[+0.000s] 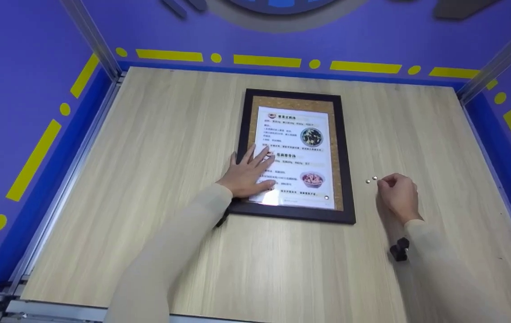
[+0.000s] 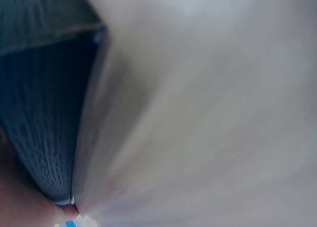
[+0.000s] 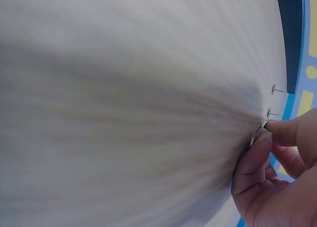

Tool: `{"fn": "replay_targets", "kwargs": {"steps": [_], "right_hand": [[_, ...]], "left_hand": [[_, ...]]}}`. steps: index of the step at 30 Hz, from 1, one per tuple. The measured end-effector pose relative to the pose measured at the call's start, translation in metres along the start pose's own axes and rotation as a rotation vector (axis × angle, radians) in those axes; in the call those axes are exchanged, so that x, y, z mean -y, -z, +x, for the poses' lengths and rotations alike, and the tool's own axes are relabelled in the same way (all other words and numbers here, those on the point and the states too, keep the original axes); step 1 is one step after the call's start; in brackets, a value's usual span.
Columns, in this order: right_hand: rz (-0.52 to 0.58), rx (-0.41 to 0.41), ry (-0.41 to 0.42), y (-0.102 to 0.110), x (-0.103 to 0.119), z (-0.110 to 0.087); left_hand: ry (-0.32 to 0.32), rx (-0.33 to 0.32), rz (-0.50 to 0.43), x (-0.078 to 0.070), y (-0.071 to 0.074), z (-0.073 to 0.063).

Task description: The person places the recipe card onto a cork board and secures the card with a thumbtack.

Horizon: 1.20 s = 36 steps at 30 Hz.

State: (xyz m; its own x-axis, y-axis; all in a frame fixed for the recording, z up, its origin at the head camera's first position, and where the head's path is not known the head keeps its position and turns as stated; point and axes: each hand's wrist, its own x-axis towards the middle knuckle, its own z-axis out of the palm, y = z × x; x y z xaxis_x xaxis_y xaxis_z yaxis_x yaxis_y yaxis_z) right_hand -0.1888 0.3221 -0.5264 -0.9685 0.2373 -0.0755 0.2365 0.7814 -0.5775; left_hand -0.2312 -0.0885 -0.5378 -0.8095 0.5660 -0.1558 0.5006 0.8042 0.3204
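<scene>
A dark-framed cork board [image 1: 295, 217] lies on the table with a printed recipe sheet [image 1: 289, 130] over its cork. My left hand [image 1: 247, 177] rests with spread fingers across the sheet's lower left part and the frame's left side. One silver thumbtack [image 1: 326, 197] sits in the sheet's lower right corner. To the right of the board, my right hand [image 1: 399, 193] pinches a thumbtack [image 3: 262, 125] between thumb and index finger, close to the tabletop. Just beyond those fingertips two more thumbtacks [image 3: 274, 89] lie with their pins pointing up.
The wood-grain table [image 1: 170, 134] extends around the board on all sides. Blue walls [image 1: 282, 40] with yellow dashes enclose its back and sides, with metal posts [image 1: 98, 45] at the corners. A small black device [image 1: 399, 250] is on the right wrist.
</scene>
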Motion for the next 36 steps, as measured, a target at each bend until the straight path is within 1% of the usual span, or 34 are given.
{"fn": "replay_targets", "kwargs": {"steps": [4,7,9,11,14,18,20,21,23,25,30,33,36], "right_hand": [[0.045,-0.006,-0.011,0.003,0.003,-0.001],[0.126,0.007,-0.030,0.003,0.008,-0.001],[0.171,0.009,-0.028,0.003,0.013,-0.001],[0.234,0.020,-0.017,0.002,0.020,-0.002],[0.340,0.022,0.023,-0.003,0.033,-0.004],[0.539,0.062,0.066,-0.012,0.053,-0.012],[0.615,0.082,0.079,-0.015,0.064,-0.016],[0.635,0.092,0.088,-0.017,0.069,-0.018],[0.665,0.114,0.097,-0.022,0.079,-0.021],[0.669,0.144,0.112,-0.027,0.087,-0.023],[0.632,0.214,0.152,-0.039,0.104,-0.026],[0.606,0.239,0.180,-0.046,0.110,-0.028],[0.613,0.251,0.210,-0.052,0.115,-0.030]], "left_hand": [[0.009,-0.013,-0.056,0.000,0.000,-0.001],[0.019,-0.023,-0.084,0.001,-0.001,-0.001],[0.024,-0.024,-0.090,0.002,0.000,0.000],[0.024,-0.026,-0.095,0.002,0.001,0.000],[0.030,-0.032,-0.097,0.002,0.001,0.000],[0.039,-0.032,-0.094,0.001,0.000,0.001],[0.038,-0.033,-0.091,0.000,0.000,0.001],[0.036,-0.033,-0.089,0.000,-0.001,0.001],[0.032,-0.031,-0.082,0.000,-0.001,0.001],[0.031,-0.030,-0.069,0.000,-0.001,0.002],[0.031,-0.046,-0.061,0.000,0.000,0.002],[0.033,-0.040,-0.063,-0.001,0.000,0.002],[0.037,-0.031,-0.063,-0.001,0.000,0.002]]}}
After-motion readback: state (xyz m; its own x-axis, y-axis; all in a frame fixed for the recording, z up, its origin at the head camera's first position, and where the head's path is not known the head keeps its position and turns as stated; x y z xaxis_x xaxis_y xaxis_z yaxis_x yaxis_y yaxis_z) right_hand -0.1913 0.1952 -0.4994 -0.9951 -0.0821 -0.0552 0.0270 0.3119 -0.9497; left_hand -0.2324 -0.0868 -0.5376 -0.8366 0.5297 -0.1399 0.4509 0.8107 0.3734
